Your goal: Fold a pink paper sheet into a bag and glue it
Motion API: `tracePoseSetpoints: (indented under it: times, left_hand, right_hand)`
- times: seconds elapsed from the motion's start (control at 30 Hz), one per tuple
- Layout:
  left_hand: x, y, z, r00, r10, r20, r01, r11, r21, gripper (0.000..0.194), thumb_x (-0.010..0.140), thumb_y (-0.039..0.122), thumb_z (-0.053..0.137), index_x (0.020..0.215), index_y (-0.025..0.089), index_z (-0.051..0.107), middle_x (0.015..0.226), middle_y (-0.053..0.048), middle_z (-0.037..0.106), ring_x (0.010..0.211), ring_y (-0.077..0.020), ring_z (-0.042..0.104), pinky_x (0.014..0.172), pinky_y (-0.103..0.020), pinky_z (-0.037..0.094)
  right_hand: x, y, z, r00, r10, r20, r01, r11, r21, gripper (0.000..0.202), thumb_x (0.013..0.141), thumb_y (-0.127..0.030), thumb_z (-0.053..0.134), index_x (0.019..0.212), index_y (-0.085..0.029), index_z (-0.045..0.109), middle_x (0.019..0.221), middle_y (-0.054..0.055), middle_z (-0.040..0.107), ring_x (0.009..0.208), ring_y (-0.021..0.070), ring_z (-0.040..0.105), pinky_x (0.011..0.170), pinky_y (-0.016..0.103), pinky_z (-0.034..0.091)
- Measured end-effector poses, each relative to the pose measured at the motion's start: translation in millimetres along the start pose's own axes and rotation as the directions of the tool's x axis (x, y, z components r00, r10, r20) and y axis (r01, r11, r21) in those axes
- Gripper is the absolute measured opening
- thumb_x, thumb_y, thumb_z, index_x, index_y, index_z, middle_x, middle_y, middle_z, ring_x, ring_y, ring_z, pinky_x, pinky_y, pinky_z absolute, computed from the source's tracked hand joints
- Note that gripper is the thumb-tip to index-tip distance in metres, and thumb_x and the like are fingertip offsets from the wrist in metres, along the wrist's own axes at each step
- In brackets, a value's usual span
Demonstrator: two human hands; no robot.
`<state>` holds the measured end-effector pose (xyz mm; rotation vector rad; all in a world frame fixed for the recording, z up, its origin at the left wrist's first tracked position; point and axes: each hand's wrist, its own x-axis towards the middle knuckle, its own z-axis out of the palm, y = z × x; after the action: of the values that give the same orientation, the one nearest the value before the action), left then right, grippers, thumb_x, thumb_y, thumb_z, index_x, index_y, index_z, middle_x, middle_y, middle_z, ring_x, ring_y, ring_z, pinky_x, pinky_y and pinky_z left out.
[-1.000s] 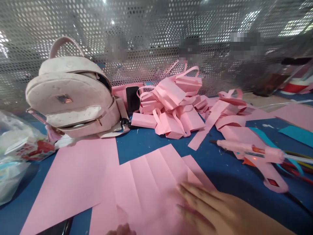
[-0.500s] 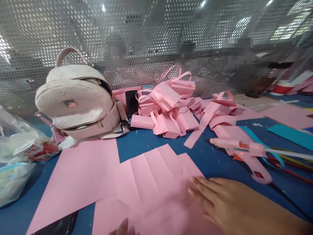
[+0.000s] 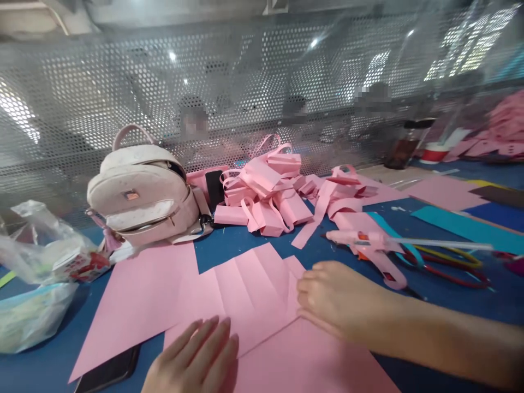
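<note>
My left hand point(image 3: 192, 357) lies flat on pink paper at the bottom centre, its fingers stretched forward near the lower edge of a creased pink sheet point(image 3: 245, 289). At that sheet's right edge rests my right hand point(image 3: 331, 297), its fingers curled and pressed on the paper. Whether it pinches the edge is hard to see. Beneath lies another pink sheet point(image 3: 311, 360), and a plain pink sheet point(image 3: 139, 300) spreads to the left. A pink glue gun point(image 3: 368, 240) lies on its side beyond my right forearm.
A pale backpack point(image 3: 143, 191) stands at the back left, beside a dark phone point(image 3: 214, 188). Folded pink paper bags point(image 3: 266, 191) are heaped at the back centre. Plastic bags point(image 3: 36, 316) sit at left. Blue strips point(image 3: 470, 229), cords and a drink cup point(image 3: 405, 144) are at right. Perforated metal stands behind.
My left hand has come further into view and lies flat on the paper. My right hand has curled its fingers at the creased sheet's edge. The camera view has shifted, showing more at the right.
</note>
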<state>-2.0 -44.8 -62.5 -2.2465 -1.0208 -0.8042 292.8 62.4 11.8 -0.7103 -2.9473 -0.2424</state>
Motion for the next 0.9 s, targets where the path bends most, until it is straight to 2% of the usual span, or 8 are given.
tracePoseSetpoints:
  times: [0.13,0.23,0.3,0.37,0.43,0.5,0.7,0.9]
  left_hand:
    - [-2,-9,0.6,0.995,0.064,0.074,-0.061,0.997,-0.045,0.045,0.106,0.015,0.030,0.118,0.018,0.073,0.124,-0.004,0.074,0.114,-0.0199,0.071,0.118,-0.038,0.040]
    - [4,-12,-9.2,0.992,0.114,0.049,-0.111,0.993,-0.047,0.042,0.106,0.011,0.033,0.121,0.017,0.072,0.130,-0.004,0.071,0.126,-0.0197,0.064,0.124,-0.038,0.031]
    - [8,-14,-18.0,0.984,0.175,0.035,-0.174,0.984,-0.046,0.042,0.105,0.009,0.033,0.123,0.014,0.071,0.135,-0.005,0.068,0.134,-0.0228,0.057,0.124,-0.041,0.029]
    - [12,-16,-27.1,0.967,0.244,0.065,-0.242,0.969,-0.047,0.042,0.104,0.006,0.034,0.125,0.011,0.069,0.140,-0.008,0.064,0.138,-0.0268,0.052,0.123,-0.045,0.032]
    - [13,-19,-34.8,0.953,0.289,0.087,-0.286,0.957,-0.047,0.042,0.104,0.006,0.033,0.126,0.008,0.068,0.142,-0.010,0.063,0.140,-0.0290,0.051,0.122,-0.047,0.033]
    - [12,-21,-39.4,0.949,0.298,0.104,-0.295,0.954,-0.045,0.044,0.104,0.006,0.030,0.127,0.008,0.067,0.141,-0.010,0.063,0.140,-0.0292,0.050,0.122,-0.048,0.032]
    - [12,-21,-33.1,0.960,0.274,0.061,-0.272,0.961,-0.046,0.042,0.101,0.002,0.035,0.123,0.009,0.070,0.139,-0.008,0.065,0.141,-0.0280,0.049,0.124,-0.047,0.029]
    - [12,-23,-22.5,0.966,0.257,0.041,-0.255,0.966,-0.042,0.035,0.101,0.005,0.041,0.119,0.012,0.070,0.120,-0.007,0.075,0.126,-0.0234,0.063,0.118,-0.044,0.041]
  right_hand:
    - [11,6,-15,0.997,0.043,0.069,-0.050,0.993,0.110,0.017,0.094,-0.023,0.062,0.079,-0.019,0.069,0.078,0.003,0.071,0.073,0.0198,0.067,0.062,0.030,0.041]
    - [15,8,-16,0.991,0.111,0.076,-0.123,0.976,0.179,0.012,0.092,-0.026,0.069,0.101,-0.018,0.069,0.114,0.009,0.072,0.103,0.0261,0.068,0.081,0.035,0.051]
    - [17,12,-13,0.984,0.160,0.074,-0.174,0.952,0.253,0.045,0.086,-0.028,0.075,0.128,-0.016,0.062,0.143,0.014,0.059,0.129,0.0320,0.056,0.102,0.044,0.048]
    - [18,18,-9,0.974,0.195,0.119,-0.226,0.897,0.380,0.077,0.081,-0.032,0.080,0.148,-0.015,0.046,0.158,0.016,0.042,0.144,0.0345,0.041,0.115,0.049,0.038]
    - [20,22,-6,0.963,0.222,0.155,-0.270,0.835,0.480,0.090,0.080,-0.034,0.080,0.156,-0.015,0.035,0.162,0.016,0.036,0.147,0.0342,0.037,0.118,0.049,0.035]
    - [21,25,-3,0.958,0.249,0.141,-0.285,0.808,0.515,0.089,0.082,-0.032,0.079,0.157,-0.016,0.033,0.160,0.016,0.039,0.144,0.0328,0.041,0.116,0.047,0.039]
    - [24,23,-1,0.957,0.289,0.017,-0.259,0.832,0.490,0.067,0.084,-0.020,0.075,0.145,-0.019,0.048,0.147,0.014,0.051,0.138,0.0305,0.048,0.112,0.047,0.041]
    - [24,19,-4,0.961,0.267,-0.073,-0.205,0.865,0.459,0.069,0.081,-0.015,0.076,0.144,-0.020,0.048,0.146,0.013,0.051,0.138,0.0286,0.046,0.114,0.045,0.039]
